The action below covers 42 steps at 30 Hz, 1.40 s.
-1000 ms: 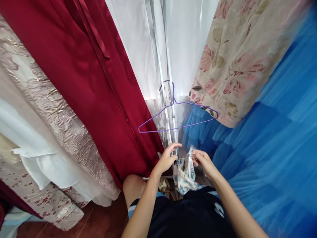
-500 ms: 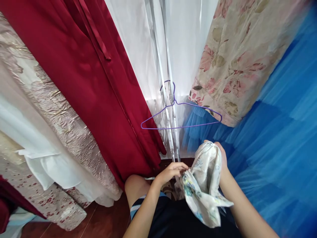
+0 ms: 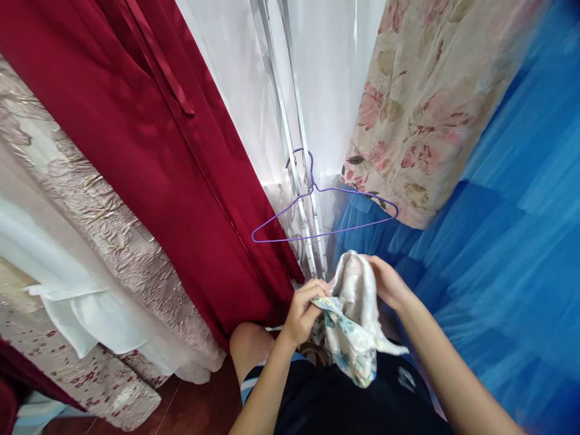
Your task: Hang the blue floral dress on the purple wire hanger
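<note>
A white garment (image 3: 357,314) with a blue, green and yellow floral print hangs bunched between my two hands, in front of my dark top. My left hand (image 3: 307,309) is closed on its left edge, thumb over the cloth. At the upper right edge of the same cloth, my right hand (image 3: 383,279) grips with its fingers partly hidden behind the fabric. Just beyond my hands, a bare purple wire hanger (image 3: 326,232) hangs by its hook on a white metal stand (image 3: 285,115).
To the left hang a long red dress (image 3: 181,181), a pale textured dress (image 3: 118,223) and a white ruffled one (image 3: 81,302). A pink floral dress (image 3: 408,121) and a blue tulle dress (image 3: 507,254) hang on the right. The tiled floor (image 3: 199,399) is reddish brown.
Both hands have moved slightly left with the garment. My left hand has gone from fingers at the cloth's edge to a firmer grip, and the garment's upper part has been drawn down.
</note>
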### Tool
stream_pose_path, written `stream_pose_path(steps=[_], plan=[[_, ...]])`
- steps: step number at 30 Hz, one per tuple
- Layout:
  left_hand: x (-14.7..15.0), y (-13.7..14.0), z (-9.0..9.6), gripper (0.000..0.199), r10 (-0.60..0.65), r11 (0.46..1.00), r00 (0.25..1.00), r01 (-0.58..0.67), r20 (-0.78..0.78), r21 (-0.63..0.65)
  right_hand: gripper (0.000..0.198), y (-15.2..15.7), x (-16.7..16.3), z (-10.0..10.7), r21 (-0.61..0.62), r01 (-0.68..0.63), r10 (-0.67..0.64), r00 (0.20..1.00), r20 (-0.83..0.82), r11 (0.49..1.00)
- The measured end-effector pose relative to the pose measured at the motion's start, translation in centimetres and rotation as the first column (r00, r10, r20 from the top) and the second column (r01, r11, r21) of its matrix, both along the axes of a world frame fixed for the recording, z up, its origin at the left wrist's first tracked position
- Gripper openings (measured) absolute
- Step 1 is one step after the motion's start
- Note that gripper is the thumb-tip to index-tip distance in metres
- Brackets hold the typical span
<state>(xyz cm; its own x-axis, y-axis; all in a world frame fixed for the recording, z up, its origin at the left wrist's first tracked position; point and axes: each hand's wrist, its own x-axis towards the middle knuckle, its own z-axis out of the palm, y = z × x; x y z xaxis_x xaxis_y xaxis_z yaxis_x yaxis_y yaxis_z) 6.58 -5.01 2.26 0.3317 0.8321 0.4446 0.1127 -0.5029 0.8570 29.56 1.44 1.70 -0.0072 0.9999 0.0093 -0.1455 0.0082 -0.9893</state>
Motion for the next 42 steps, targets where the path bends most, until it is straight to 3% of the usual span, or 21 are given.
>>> stream_pose_path(steps=[2,3,5,7,9,12,15,17,19,20,23,27,29,31,33,35,39,42], plan=[[-0.4,0.2,0.8,0.037,0.076,0.989,0.996,-0.071,0.040,-0.128,0.035,-0.4,-0.5,0.5,0.047,0.050,-0.053,0.997,0.063,0.998],[-0.5,0.3,1.2,0.038,0.124,0.976,0.992,-0.117,0.025,-0.184,0.037,-0.9,-0.9,0.9,0.074,0.005,-0.010,0.997,0.072,0.997],[-0.5,0.6,2.1,0.038,0.193,0.951,0.981,-0.194,-0.026,-0.241,0.037,-2.6,-2.0,1.7,0.105,-0.241,0.231,0.968,0.099,0.965],[-0.7,0.7,3.4,0.033,0.198,0.941,0.979,-0.205,-0.055,-0.269,0.034,-4.5,-2.9,2.4,0.074,-0.521,0.509,0.850,0.136,0.851],[-1.5,0.6,5.1,0.027,0.116,0.936,0.990,-0.137,-0.082,-0.325,0.033,-5.7,-3.2,3.0,0.020,-0.607,0.602,0.792,0.102,0.795],[-3.9,0.5,7.6,0.026,-0.141,0.890,0.972,0.041,-0.189,-0.454,0.030,-5.4,-2.3,4.0,-0.015,-0.520,0.520,0.852,0.056,0.854],[-7.2,1.2,8.3,0.031,-0.338,0.847,0.868,0.112,-0.364,-0.519,0.025,-3.6,-0.5,5.1,0.097,-0.337,0.305,0.920,0.248,0.937],[-9.5,2.3,7.5,0.031,-0.275,0.904,0.804,0.029,-0.528,-0.426,0.020,-2.6,0.2,5.9,0.229,-0.211,0.115,0.921,0.372,0.950],[-11.6,3.7,6.3,0.026,-0.028,0.971,0.725,-0.143,-0.688,-0.190,0.022,-1.8,0.2,6.6,0.323,-0.149,-0.011,0.895,0.445,0.934],[-12.6,4.4,5.8,0.022,0.112,0.973,0.674,-0.224,-0.731,-0.058,0.029,-1.5,-0.1,6.9,0.352,-0.146,-0.041,0.880,0.473,0.925],[-15.1,6.3,5.7,0.018,0.400,0.902,0.563,-0.382,-0.723,0.202,0.046,-0.3,-1.4,7.2,0.409,-0.181,-0.077,0.839,0.539,0.894],[-16.8,9.0,8.2,0.029,0.579,0.814,0.611,-0.473,-0.540,0.337,0.064,1.9,-2.9,6.9,0.419,-0.170,-0.159,0.750,0.642,0.892],[-16.5,10.8,9.6,0.029,0.614,0.789,0.668,-0.505,-0.421,0.350,0.062,2.9,-3.3,6.7,0.416,-0.161,-0.190,0.705,0.683,0.895],[-15.4,12.8,10.7,0.029,0.619,0.784,0.706,-0.523,-0.344,0.336,0.046,3.5,-3.5,6.4,0.430,-0.186,-0.197,0.687,0.699,0.883],[-13.5,14.4,11.4,0.029,0.609,0.788,0.741,-0.525,-0.283,0.320,0.029,3.7,-3.7,6.3,0.447,-0.218,-0.188,0.689,0.700,0.868],[-11.1,15.0,12.0,0.031,0.568,0.811,0.793,-0.493,-0.221,0.316,0.025,3.6,-3.9,6.2,0.450,-0.234,-0.173,0.699,0.694,0.862],[-7.2,13.5,12.9,0.038,0.434,0.837,0.900,-0.390,-0.032,0.384,0.029,2.3,-3.0,5.7,0.477,-0.247,-0.153,0.740,0.655,0.844],[-6.5,11.7,13.2,0.030,0.434,0.819,0.901,-0.391,-0.008,0.421,0.059,0.8,-0.8,4.9,0.583,-0.090,-0.323,0.760,0.564,0.808]])
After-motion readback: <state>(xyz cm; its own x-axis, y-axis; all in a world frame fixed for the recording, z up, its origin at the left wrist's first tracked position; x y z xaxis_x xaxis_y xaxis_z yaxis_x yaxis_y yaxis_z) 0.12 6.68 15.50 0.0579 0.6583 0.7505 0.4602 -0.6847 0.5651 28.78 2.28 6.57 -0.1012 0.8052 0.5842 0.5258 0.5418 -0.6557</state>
